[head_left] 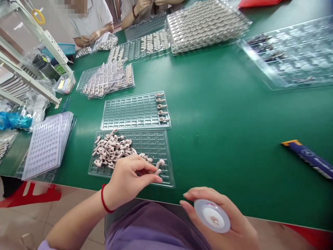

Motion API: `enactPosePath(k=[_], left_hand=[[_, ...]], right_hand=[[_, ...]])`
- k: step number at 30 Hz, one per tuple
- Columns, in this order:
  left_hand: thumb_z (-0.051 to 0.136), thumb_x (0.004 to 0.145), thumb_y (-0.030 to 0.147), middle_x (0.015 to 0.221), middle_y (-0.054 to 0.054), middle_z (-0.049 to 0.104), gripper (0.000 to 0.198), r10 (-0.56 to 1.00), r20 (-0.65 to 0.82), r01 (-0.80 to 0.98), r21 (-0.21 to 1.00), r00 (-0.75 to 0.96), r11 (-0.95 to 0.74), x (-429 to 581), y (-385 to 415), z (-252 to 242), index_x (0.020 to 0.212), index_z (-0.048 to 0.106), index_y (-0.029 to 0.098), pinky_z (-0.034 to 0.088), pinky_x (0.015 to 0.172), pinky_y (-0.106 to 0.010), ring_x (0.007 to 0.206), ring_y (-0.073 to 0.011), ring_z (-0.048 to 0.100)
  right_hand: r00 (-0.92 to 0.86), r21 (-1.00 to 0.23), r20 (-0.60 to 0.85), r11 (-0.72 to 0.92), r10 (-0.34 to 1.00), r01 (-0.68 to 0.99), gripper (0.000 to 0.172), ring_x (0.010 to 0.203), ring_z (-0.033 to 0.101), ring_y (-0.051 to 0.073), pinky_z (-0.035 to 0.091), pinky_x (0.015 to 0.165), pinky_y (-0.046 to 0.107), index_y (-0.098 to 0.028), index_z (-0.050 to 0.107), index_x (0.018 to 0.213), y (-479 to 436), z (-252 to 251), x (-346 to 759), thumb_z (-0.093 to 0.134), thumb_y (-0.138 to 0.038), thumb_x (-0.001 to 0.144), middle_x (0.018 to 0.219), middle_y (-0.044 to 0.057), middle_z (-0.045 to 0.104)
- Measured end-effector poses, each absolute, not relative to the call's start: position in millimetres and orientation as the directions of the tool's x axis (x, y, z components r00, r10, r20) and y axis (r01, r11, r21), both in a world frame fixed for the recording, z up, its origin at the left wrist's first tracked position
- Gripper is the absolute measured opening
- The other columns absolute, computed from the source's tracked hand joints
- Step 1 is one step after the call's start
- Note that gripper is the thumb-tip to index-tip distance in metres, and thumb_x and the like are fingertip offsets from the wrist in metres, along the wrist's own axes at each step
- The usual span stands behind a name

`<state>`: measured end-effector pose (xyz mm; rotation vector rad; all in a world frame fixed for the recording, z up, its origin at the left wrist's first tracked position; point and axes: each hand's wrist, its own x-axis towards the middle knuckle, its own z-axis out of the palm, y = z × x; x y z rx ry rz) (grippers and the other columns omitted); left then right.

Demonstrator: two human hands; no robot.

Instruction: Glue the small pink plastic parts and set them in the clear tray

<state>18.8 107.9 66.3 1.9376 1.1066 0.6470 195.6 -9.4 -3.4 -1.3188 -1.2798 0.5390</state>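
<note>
My left hand is over the near clear plastic tray, thumb and fingers pinching a small beige earbud shell. Just beyond the fingertips is another stemmed shell. A loose heap of earbud shells covers the tray's left part, partly behind my hand. Beyond it lies a second clear tray with several shells in a column at its right end. At the table's front edge, my right hand is curled around a round translucent object with a white centre, seen end-on; its kind is unclear.
Stacked whitish trays stand at left. Filled trays and a tall tray stack lie farther back. A large clear tray with dark pieces is at right, above a blue packet. Two people sit across the table.
</note>
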Motion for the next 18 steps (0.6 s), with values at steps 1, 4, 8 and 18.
enactPosePath(k=[1,4,8,18], left_hand=[[0.082,0.074,0.033,0.067,-0.004,0.07,0.015,0.869,0.01,0.467,0.84,0.495,-0.276,23,110,67,0.074,0.079,0.018,0.052,0.055,-0.022,0.058,-0.013,0.062],[0.082,0.073,0.034,0.064,-0.004,0.068,0.017,0.856,-0.041,0.471,0.848,0.516,-0.244,30,110,66,0.073,0.079,0.018,0.05,0.053,-0.023,0.056,-0.0133,0.06],[0.082,0.073,0.033,0.063,-0.004,0.067,0.016,0.85,-0.062,0.471,0.852,0.523,-0.228,33,103,64,0.073,0.079,0.017,0.048,0.053,-0.023,0.056,-0.0139,0.06],[0.084,0.071,0.024,0.066,-0.005,0.068,0.011,0.839,-0.071,0.47,0.852,0.539,-0.23,35,101,67,0.075,0.079,0.015,0.049,0.055,-0.024,0.058,-0.0146,0.061]], right_hand=[[0.307,-0.903,0.368,0.258,0.878,0.344,0.016,0.07,0.069,0.018,0.058,0.059,0.025,-0.023,0.062,0.094,-9,-3,196,0.069,-0.016,0.082,0.081,0.004,0.068],[0.327,-0.907,0.371,0.263,0.869,0.328,0.014,0.071,0.069,0.017,0.059,0.061,0.025,-0.023,0.062,0.093,-7,-1,197,0.069,-0.016,0.082,0.082,0.004,0.068],[0.31,-0.91,0.376,0.284,0.873,0.303,0.018,0.076,0.071,0.018,0.061,0.066,0.026,-0.023,0.061,0.096,-6,-1,198,0.067,-0.014,0.083,0.085,0.005,0.07],[0.286,-0.923,0.36,0.295,0.888,0.245,0.023,0.087,0.073,0.017,0.062,0.074,0.026,-0.023,0.058,0.1,-3,-3,197,0.068,-0.012,0.082,0.095,0.006,0.073]])
